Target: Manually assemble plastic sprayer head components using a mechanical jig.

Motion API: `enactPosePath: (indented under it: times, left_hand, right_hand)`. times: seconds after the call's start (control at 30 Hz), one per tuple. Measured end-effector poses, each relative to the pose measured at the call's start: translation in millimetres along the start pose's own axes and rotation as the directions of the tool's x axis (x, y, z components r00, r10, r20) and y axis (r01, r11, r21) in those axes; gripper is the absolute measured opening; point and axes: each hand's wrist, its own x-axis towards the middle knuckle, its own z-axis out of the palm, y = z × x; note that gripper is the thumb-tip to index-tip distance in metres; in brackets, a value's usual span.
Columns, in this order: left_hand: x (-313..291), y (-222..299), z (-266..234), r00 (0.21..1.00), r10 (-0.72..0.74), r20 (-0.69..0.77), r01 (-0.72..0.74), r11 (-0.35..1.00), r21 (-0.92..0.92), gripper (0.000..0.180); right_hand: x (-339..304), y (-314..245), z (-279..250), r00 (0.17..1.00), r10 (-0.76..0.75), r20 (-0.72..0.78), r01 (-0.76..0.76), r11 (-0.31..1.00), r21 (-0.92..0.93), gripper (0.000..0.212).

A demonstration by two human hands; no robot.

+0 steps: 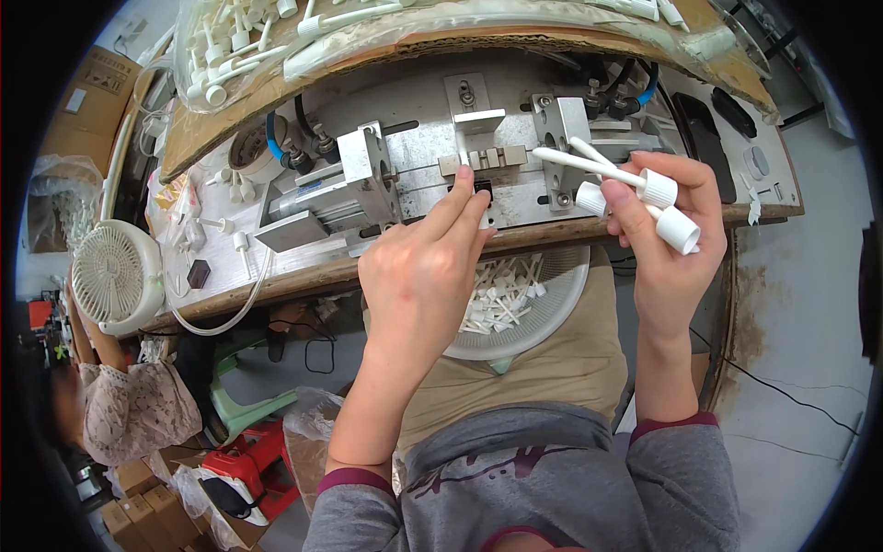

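Note:
My left hand [405, 271] reaches over the metal bench fixture [501, 158], index and middle fingers stretched out together. The index fingertip presses at the notched block in its middle, where the end of a white stick-like part [463, 145] shows; the rest is hidden under my fingers. To the right, my right hand [676, 258] is closed around several white applicator sticks with ribbed screw caps [659, 188]. Their thin stems point left toward the fixture, and the caps lie by my thumb and fingers.
Two metal cylinder clamps [368, 170] with hoses flank the fixture. A white basket [561, 308] of small white parts rests on my lap. Above, a cardboard shelf [405, 46] bears more applicators. At left are a small fan [115, 276] and another person [133, 405]; a phone [704, 143] lies right.

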Motion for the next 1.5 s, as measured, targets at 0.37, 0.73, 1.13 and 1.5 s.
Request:
enactPosePath:
  times: [0.37,0.73,1.13,1.5]
  left_hand:
    - [0,27,-26,0.988,-0.157,0.010,0.118,0.697,-0.707,0.047]
    - [-10,-1,-5,1.000,0.014,-0.013,-0.015,0.995,-0.095,0.026]
    - [5,-5,-11,0.996,-0.008,0.090,0.030,0.970,-0.243,0.038]
    - [-8,12,-42,0.995,0.089,-0.046,-0.097,0.742,-0.663,0.039]
  right_hand:
    - [-18,15,16,0.689,-0.615,0.384,0.720,0.645,-0.257,0.044]
    - [-10,17,8,0.974,-0.146,0.171,0.167,0.979,-0.115,0.016]
    - [-11,2,-1,0.850,0.451,0.274,-0.523,0.790,0.320,0.016]
    - [-10,11,3,0.719,0.484,0.498,-0.694,0.458,0.555,0.019]
